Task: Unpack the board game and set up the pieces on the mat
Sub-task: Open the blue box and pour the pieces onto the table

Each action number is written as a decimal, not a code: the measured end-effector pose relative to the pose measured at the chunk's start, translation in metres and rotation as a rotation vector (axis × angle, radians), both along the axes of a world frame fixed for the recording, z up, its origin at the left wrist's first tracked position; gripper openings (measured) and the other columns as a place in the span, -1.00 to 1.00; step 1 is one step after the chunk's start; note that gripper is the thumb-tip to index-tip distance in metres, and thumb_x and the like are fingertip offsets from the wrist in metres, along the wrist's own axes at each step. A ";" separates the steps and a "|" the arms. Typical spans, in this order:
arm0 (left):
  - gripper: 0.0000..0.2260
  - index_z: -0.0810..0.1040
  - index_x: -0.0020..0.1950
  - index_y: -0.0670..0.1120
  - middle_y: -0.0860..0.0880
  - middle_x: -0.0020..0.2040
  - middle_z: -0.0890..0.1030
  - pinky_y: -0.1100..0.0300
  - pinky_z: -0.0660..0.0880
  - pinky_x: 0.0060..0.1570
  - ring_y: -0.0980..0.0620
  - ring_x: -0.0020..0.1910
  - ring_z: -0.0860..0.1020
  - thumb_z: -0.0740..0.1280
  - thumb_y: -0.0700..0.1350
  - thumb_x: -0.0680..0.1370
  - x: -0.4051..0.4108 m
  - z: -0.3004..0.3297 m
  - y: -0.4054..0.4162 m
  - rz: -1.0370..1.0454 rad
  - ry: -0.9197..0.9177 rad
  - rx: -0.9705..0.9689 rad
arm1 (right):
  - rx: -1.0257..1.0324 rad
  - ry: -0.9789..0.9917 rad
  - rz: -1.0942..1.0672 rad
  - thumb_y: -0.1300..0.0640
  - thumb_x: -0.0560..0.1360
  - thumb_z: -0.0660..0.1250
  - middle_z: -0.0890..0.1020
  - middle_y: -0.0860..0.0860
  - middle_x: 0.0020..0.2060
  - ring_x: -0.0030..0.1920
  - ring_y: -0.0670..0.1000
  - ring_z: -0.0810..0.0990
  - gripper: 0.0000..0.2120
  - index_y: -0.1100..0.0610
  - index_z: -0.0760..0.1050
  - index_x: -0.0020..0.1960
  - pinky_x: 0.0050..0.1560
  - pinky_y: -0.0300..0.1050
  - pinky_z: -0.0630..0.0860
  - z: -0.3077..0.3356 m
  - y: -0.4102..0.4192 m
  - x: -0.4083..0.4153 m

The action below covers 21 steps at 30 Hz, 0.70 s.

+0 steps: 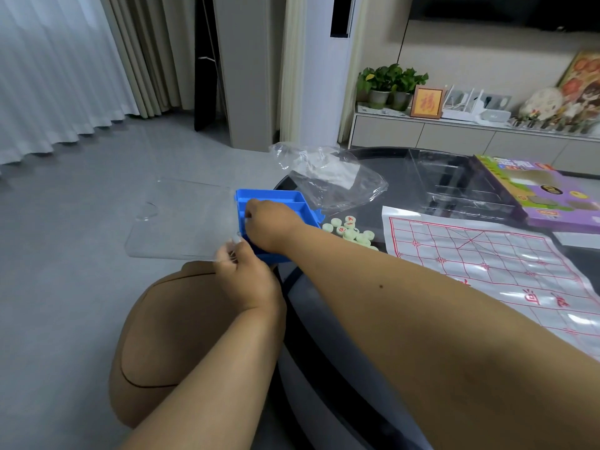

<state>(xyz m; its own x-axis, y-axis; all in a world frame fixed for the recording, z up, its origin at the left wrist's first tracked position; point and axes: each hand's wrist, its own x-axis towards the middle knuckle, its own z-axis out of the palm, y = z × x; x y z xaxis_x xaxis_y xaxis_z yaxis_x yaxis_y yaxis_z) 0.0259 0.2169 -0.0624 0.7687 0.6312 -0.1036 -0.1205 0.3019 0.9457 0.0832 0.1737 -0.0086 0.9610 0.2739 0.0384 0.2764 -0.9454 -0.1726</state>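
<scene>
A blue plastic tray (276,198) hangs over the left edge of the dark round table (383,160). My left hand (248,280) pinches the near corner of its clear lid (181,219), which sticks out over the floor. My right hand (269,224) reaches across and grips the tray's near side, fingers curled at its left rim. Several pale green round pieces (352,232) with red characters lie in a heap right of the tray. The white mat (487,261) with a red grid is spread on the table to the right.
A crumpled clear bag (328,180) lies behind the tray. A clear plastic insert (454,183) and the purple game box (545,193) sit at the back right. A brown stool (168,336) stands below my hands, grey floor to the left.
</scene>
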 end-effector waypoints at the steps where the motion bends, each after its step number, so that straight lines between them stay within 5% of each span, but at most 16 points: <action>1: -0.80 0.50 0.01 -0.18 -0.06 -0.19 0.53 0.02 0.47 -0.06 0.00 -0.20 0.47 0.22 -0.06 0.60 -0.001 0.000 0.000 -0.002 0.006 0.002 | -0.016 -0.006 0.038 0.19 0.60 0.04 0.55 0.14 0.12 0.04 0.12 0.51 -0.75 0.25 0.40 0.18 -0.10 -0.12 0.32 -0.002 -0.001 0.003; 5: -0.77 0.50 0.11 -0.20 -0.04 -0.13 0.53 0.09 0.45 -0.06 0.01 -0.16 0.49 0.21 -0.05 0.61 -0.003 0.003 -0.001 0.000 0.023 -0.004 | -0.206 -0.087 0.191 0.20 0.60 0.04 0.51 0.12 0.14 -0.02 0.08 0.44 -0.73 0.21 0.49 0.13 -0.15 -0.10 0.34 -0.002 -0.001 0.006; 9: -0.83 0.45 -0.23 0.00 0.01 -0.32 0.47 0.02 0.47 -0.15 0.05 -0.33 0.42 0.23 -0.04 0.56 -0.003 0.002 -0.001 -0.002 0.015 -0.029 | -0.357 -0.165 0.338 0.22 0.63 0.00 0.50 0.04 0.20 0.16 0.04 0.47 -0.70 0.17 0.44 0.23 0.01 -0.16 0.35 -0.001 -0.004 0.004; 14: -0.81 0.45 -0.23 0.03 0.03 -0.31 0.51 0.09 0.45 -0.15 0.08 -0.32 0.47 0.22 -0.07 0.59 -0.003 0.002 -0.001 0.004 0.044 -0.023 | -0.403 -0.065 0.293 0.12 0.65 -0.06 0.45 0.14 0.23 0.25 0.14 0.41 -0.54 0.10 0.01 0.54 0.08 -0.03 0.40 0.002 -0.002 0.008; 21: -0.78 0.45 -0.26 0.03 0.04 -0.32 0.52 0.02 0.50 -0.10 0.04 -0.31 0.49 0.22 -0.08 0.60 -0.003 0.002 0.000 0.004 0.044 -0.015 | -0.403 -0.028 0.307 0.13 0.65 -0.04 0.47 0.11 0.22 0.22 0.11 0.46 -0.51 0.11 -0.06 0.55 0.07 -0.04 0.43 0.001 -0.002 0.009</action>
<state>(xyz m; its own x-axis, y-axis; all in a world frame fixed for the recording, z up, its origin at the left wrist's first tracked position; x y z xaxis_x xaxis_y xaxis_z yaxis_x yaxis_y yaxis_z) 0.0227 0.2167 -0.0601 0.7606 0.6325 -0.1465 -0.0805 0.3158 0.9454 0.0918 0.1718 -0.0072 0.8341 0.5418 -0.1035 0.5511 -0.8099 0.2009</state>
